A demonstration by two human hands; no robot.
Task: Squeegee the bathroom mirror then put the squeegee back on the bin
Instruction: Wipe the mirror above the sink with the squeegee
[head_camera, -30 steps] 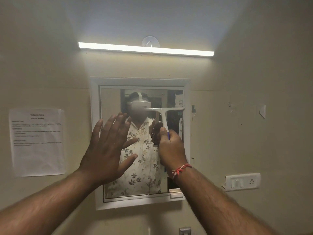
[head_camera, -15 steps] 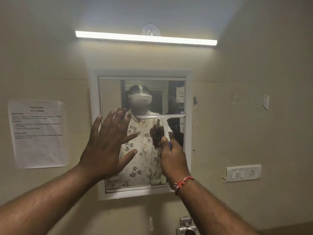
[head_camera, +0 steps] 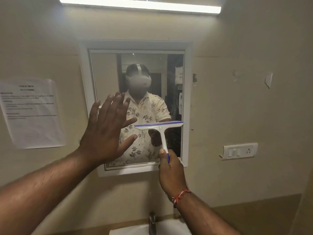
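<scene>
A white-framed bathroom mirror (head_camera: 108,73) hangs on the beige wall ahead. My right hand (head_camera: 171,172) grips the handle of a white squeegee (head_camera: 160,131) with a blue blade. Its blade lies level against the lower right part of the glass, reaching the right frame. My left hand (head_camera: 105,134) is spread flat with fingers apart over the mirror's left side; whether it touches the glass is unclear. The bin is not in view.
A tube light (head_camera: 140,5) glows above the mirror. A printed paper notice (head_camera: 32,112) is stuck to the wall at left. A switch and socket plate (head_camera: 238,150) sits at right. Below are a tap (head_camera: 152,221) and a white basin (head_camera: 132,230).
My right hand has drawn the squeegee down the right side of the mirror, from near its upper part to its lower part. The view has tilted downward, showing the tap and basin.
</scene>
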